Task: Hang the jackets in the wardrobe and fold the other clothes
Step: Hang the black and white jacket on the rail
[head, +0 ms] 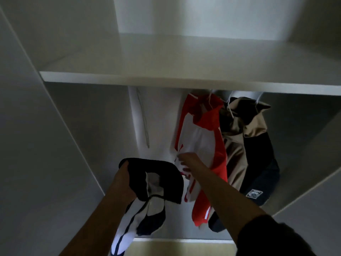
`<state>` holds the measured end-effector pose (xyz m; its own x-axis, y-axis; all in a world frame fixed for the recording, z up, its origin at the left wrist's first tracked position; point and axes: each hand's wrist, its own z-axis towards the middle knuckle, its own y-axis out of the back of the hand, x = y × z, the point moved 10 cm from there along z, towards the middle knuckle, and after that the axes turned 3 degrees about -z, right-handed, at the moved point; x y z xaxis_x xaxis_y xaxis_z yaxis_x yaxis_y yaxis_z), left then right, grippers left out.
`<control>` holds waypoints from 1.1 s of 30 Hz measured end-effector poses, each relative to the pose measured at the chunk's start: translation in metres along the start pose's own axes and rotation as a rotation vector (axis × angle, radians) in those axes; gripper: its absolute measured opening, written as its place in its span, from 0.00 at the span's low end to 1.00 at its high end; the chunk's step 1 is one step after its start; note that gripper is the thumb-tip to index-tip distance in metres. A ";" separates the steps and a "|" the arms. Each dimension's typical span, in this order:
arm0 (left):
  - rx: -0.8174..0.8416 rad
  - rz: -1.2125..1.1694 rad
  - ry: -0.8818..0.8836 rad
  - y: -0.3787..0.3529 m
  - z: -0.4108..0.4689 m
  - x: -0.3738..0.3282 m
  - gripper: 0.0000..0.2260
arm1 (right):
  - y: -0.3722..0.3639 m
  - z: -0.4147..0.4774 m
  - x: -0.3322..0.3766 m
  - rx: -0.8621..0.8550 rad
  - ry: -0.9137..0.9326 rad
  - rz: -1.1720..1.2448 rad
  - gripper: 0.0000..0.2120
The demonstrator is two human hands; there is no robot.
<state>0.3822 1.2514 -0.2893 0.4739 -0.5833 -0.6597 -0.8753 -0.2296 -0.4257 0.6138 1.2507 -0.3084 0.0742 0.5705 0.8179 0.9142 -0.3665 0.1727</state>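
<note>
Right now the person stands facing into the open wardrobe (64, 126), w/ both arms reaching in under the wht shelf (166, 78). L hand (122, 182) grips a blk-and-wht jacket (156, 182) at its dark collar, fingers curled round the fabric. The rest of the garment hangs loose below the hand, down toward the wardrobe's bottom edge. It's held in the air and isn't on the rail.

R hand (186, 161) reaches further in and touches the wht front panel of a red-and-wht jacket (203, 141). That hand is blurred, so can't tell whether the fingers pinch the cloth or just lie against it. A dark sleeve (267, 235) covers the R upper arm; the forearm is bare.

The red-and-wht jacket hangs below the shelf, right of centre. Just beside it, touching on its right, hangs a beige-and-blk jacket (249, 145) w/ a small patch low on its dark part. Thin wht hangers (229, 106) show at the tops of both, but the rail itself is hidden behind the shelf edge. The wardrobe's left half holds only the back panel. A strip of pale floor (166, 248) shows at the bottom of the view.
</note>
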 end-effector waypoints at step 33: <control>0.035 -0.114 0.023 0.000 0.049 -0.053 0.19 | -0.112 0.047 0.191 0.086 0.476 0.131 0.16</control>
<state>0.3618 1.3206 -0.2843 0.5677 -0.5724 -0.5917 -0.8116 -0.2686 -0.5188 0.5442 1.4354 -0.1968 0.0193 0.1177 0.9929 0.9405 -0.3390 0.0219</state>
